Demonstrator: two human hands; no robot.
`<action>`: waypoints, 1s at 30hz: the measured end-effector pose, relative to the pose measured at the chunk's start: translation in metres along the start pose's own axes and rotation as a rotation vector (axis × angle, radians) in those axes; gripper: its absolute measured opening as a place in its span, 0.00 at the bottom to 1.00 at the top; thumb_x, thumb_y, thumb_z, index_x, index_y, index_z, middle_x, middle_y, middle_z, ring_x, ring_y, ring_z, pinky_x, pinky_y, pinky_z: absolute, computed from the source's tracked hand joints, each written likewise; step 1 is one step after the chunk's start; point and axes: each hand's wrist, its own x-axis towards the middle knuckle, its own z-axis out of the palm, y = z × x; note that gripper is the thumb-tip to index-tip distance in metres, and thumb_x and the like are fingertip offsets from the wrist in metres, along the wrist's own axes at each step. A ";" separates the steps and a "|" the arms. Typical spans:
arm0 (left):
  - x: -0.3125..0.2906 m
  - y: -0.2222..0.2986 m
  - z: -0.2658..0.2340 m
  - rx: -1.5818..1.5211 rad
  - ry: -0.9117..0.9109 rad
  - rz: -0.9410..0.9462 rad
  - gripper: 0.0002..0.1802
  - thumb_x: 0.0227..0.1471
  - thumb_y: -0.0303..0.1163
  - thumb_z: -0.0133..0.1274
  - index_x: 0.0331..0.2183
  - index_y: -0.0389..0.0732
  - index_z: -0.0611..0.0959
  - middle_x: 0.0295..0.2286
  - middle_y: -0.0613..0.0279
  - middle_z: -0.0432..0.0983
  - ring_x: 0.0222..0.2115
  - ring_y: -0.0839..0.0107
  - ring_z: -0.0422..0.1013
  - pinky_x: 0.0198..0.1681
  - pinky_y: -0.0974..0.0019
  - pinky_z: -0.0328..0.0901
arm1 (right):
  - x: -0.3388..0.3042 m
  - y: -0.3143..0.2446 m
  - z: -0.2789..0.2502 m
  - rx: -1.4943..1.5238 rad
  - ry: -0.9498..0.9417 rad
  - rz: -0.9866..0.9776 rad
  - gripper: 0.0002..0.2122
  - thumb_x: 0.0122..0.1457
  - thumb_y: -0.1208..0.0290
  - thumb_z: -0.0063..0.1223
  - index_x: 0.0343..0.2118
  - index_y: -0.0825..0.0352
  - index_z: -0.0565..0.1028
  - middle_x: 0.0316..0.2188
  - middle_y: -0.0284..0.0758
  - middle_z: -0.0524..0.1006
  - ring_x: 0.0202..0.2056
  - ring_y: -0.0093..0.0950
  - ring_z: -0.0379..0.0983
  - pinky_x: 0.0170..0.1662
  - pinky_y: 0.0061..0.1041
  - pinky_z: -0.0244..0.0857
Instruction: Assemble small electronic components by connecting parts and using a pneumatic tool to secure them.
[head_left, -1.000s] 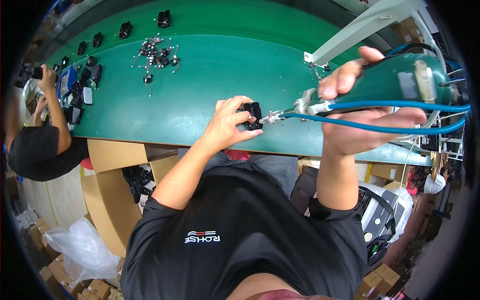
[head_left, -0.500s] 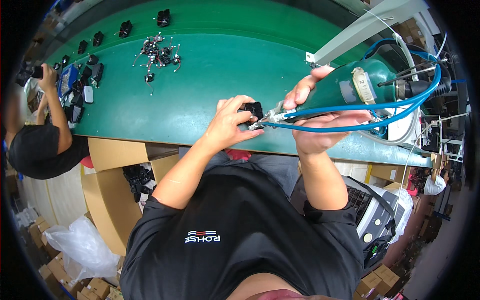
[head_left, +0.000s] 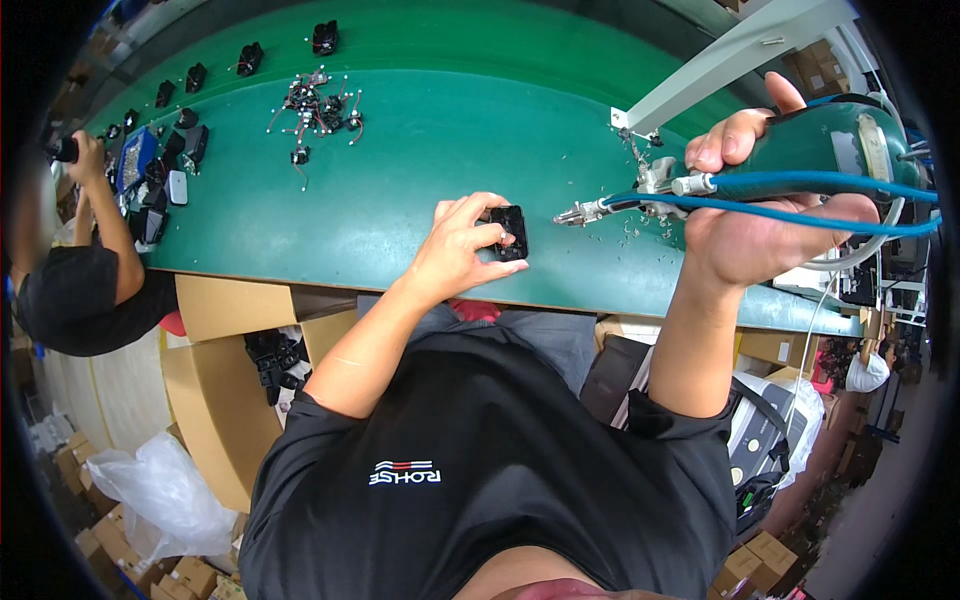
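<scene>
My left hand lies on the green bench with its fingers closed around the edge of a small black rectangular case. One fingertip rests on the case's upper face. To the right, my right hand is wrapped around a green power screwdriver with two blue hoses. Its metal nose points left toward the case, a short gap away from it. Part of my grip is hidden behind the tool's body and hoses.
Small shiny bits lie scattered beneath the screwdriver. A cluster of wired parts sits at the far left, with several black units behind. A grey metal post slants over the bench. Another person works at left, near a blue tray.
My right hand has drawn the screwdriver to the right, off the black case, uncovering more of the case. The left hand still holds the case in the same spot.
</scene>
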 end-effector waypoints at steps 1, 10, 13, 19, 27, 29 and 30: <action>0.000 0.000 0.000 0.000 0.002 0.001 0.18 0.33 0.37 0.76 0.28 0.44 0.85 0.48 0.61 0.75 0.40 0.66 0.76 0.50 0.61 0.60 | 0.000 0.000 0.000 0.000 -0.002 -0.001 0.54 0.54 0.17 0.24 0.55 0.75 0.69 0.23 0.36 0.73 0.22 0.26 0.71 0.28 0.26 0.69; 0.000 0.000 0.000 0.007 -0.001 0.005 0.18 0.34 0.38 0.76 0.28 0.44 0.85 0.48 0.60 0.75 0.41 0.66 0.76 0.50 0.60 0.60 | -0.021 0.022 0.015 0.050 0.113 0.090 0.52 0.56 0.20 0.24 0.54 0.77 0.69 0.22 0.38 0.72 0.19 0.28 0.70 0.24 0.23 0.69; -0.001 0.000 0.000 0.010 -0.009 -0.003 0.19 0.34 0.38 0.76 0.29 0.44 0.85 0.49 0.59 0.75 0.45 0.64 0.74 0.51 0.59 0.59 | -0.026 0.026 0.016 0.081 0.124 0.124 0.52 0.57 0.20 0.23 0.54 0.76 0.68 0.22 0.39 0.72 0.19 0.28 0.70 0.24 0.24 0.69; 0.003 0.006 -0.001 0.075 0.003 -0.032 0.27 0.36 0.40 0.74 0.40 0.45 0.83 0.52 0.60 0.72 0.51 0.60 0.69 0.56 0.54 0.56 | -0.026 0.025 0.015 0.178 0.131 0.150 0.53 0.56 0.20 0.23 0.55 0.76 0.68 0.23 0.40 0.72 0.20 0.30 0.71 0.25 0.25 0.69; 0.048 0.026 -0.009 -0.266 -0.090 0.042 0.16 0.53 0.28 0.60 0.45 0.41 0.83 0.49 0.58 0.77 0.56 0.57 0.67 0.60 0.54 0.58 | -0.018 0.013 0.014 0.357 0.052 0.153 0.52 0.57 0.21 0.27 0.56 0.76 0.67 0.25 0.42 0.72 0.22 0.33 0.72 0.27 0.29 0.71; 0.060 0.020 -0.004 -0.376 -0.094 0.084 0.10 0.53 0.24 0.58 0.40 0.38 0.84 0.43 0.60 0.79 0.51 0.60 0.71 0.55 0.59 0.63 | -0.015 0.007 0.020 0.309 0.085 0.172 0.51 0.56 0.20 0.27 0.55 0.75 0.66 0.24 0.40 0.73 0.22 0.30 0.73 0.25 0.25 0.70; 0.063 0.018 -0.005 -0.546 -0.183 -0.007 0.09 0.53 0.23 0.58 0.39 0.37 0.83 0.42 0.60 0.78 0.48 0.61 0.72 0.53 0.60 0.64 | -0.013 0.004 0.021 0.261 0.122 0.201 0.51 0.55 0.20 0.28 0.54 0.74 0.66 0.22 0.38 0.74 0.21 0.27 0.75 0.23 0.20 0.70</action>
